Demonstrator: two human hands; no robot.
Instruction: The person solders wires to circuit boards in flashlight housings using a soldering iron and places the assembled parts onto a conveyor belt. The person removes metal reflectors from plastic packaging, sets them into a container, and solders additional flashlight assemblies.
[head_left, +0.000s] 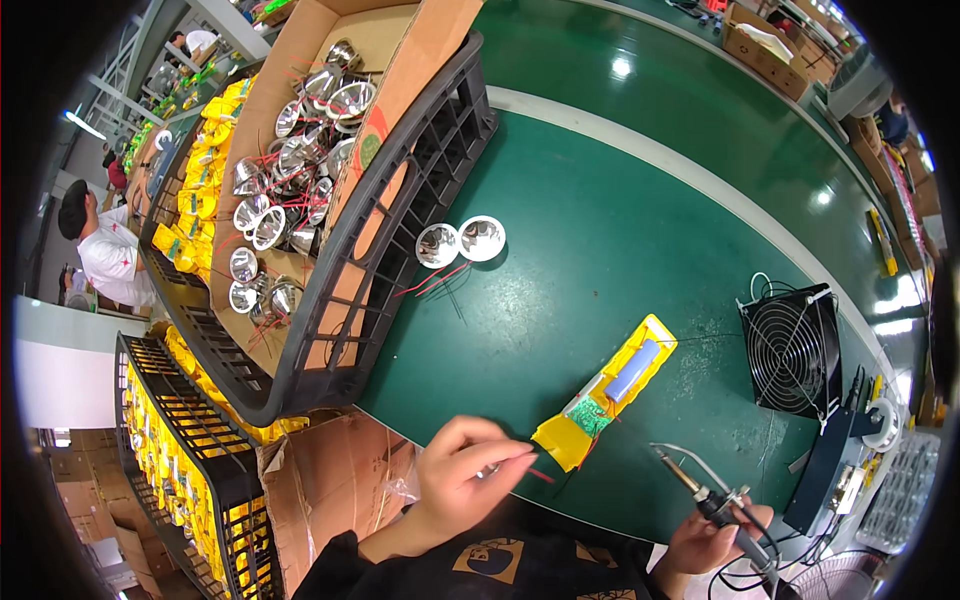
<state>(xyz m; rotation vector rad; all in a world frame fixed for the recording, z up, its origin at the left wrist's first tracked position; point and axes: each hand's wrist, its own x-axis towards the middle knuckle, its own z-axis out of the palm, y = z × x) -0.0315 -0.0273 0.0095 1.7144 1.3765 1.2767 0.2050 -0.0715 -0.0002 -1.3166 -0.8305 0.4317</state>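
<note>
My left hand (465,478) is closed in a pinch near the table's front edge. Between its fingers shows a bit of a silvery reflector cup (487,470), mostly hidden, and a red wire (541,475) sticks out to the right. At the lower right, my right hand (715,535) grips a soldering iron (718,508) with a thin curved metal tube along it. Its tip points up and left, apart from the yellow housing. That open yellow lamp housing (565,440) lies slantwise between my hands, holding a blue battery cell (632,371) and a green circuit board (588,413) with thin wires.
Two reflector cups (481,238) with red wires stand on the green table (560,290). At left, a black crate (440,130) holds a carton of such cups; yellow housings fill another crate (195,440). A black fan (792,350) and soldering station (828,470) stand right. People work beyond.
</note>
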